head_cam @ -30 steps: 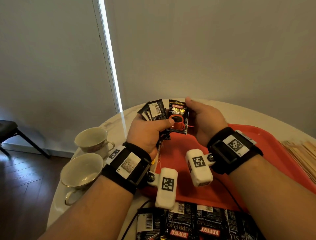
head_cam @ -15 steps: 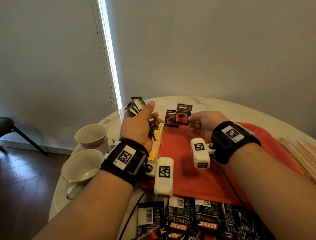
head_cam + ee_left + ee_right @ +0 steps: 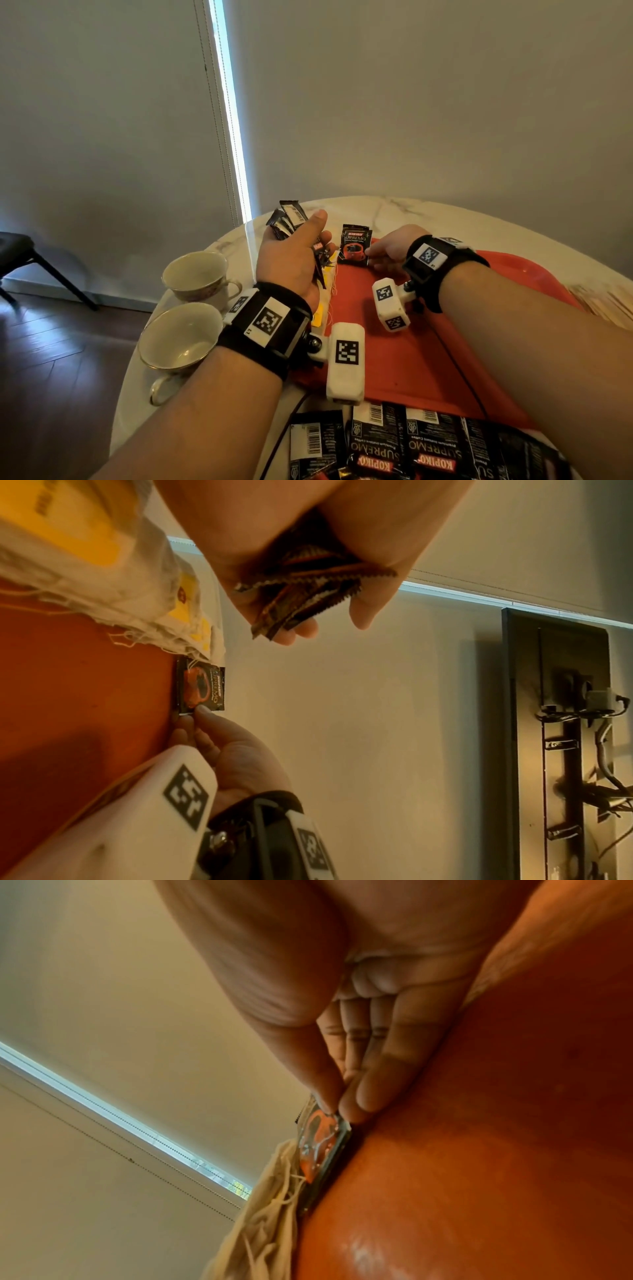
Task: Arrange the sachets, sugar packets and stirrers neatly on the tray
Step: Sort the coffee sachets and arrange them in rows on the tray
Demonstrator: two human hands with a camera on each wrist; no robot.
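Note:
My left hand point(image 3: 301, 246) grips a fanned bunch of black coffee sachets point(image 3: 289, 219) above the table's left side, next to the red tray point(image 3: 411, 342); their zigzag ends point(image 3: 308, 588) show between its fingers. My right hand point(image 3: 383, 253) pinches the near edge of a black Kopiko Supremo sachet point(image 3: 354, 245) lying at the tray's far left corner. Thumb and fingertips point(image 3: 356, 1099) meet on that sachet point(image 3: 320, 1139). It appears again as a sachet point(image 3: 202, 688) on the tray edge, with the right hand point(image 3: 202, 723) on it.
Two empty teacups point(image 3: 195, 274) point(image 3: 178, 339) stand left of the tray. Yellow-labelled packets in a frayed white cloth point(image 3: 325, 294) lie along the tray's left edge. More black sachets point(image 3: 404, 442) lie at the near edge. Wooden stirrers point(image 3: 606, 301) sit at right.
My left hand carried its bunch of sachets left and away from the tray. My right hand lowered the single sachet onto the tray's far left corner, where it now lies flat.

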